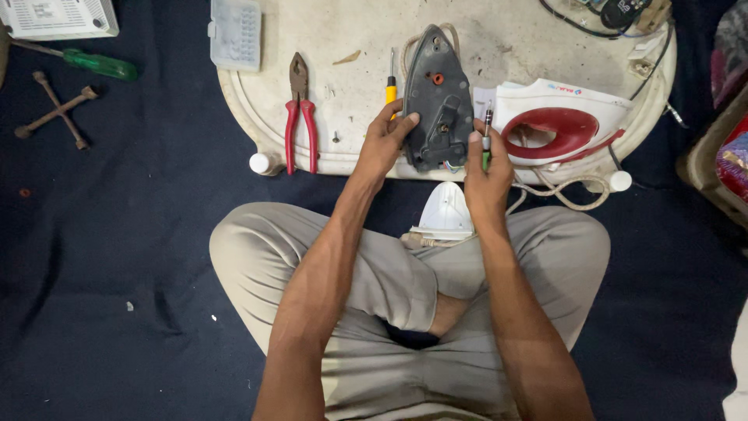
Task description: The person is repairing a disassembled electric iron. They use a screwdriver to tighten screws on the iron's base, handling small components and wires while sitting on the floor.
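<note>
A dark grey iron base [438, 93] lies on the white tray [343, 109], its inner parts facing up. My left hand [383, 142] grips its left edge, thumb on the plate. My right hand [487, 175] holds a small green-handled screwdriver [487, 136] upright beside the base's right edge. The iron's white and red top cover [557, 125] lies to the right. A white plastic piece [446, 210] rests by my crossed legs with a pale cord [557, 195] running past it.
Red-handled pliers [301, 113] and a yellow-handled screwdriver [391, 82] lie on the tray. A clear parts box [235, 33] sits at its top left. On the dark cloth to the left lie a green screwdriver [97, 64] and a cross wrench [56, 111].
</note>
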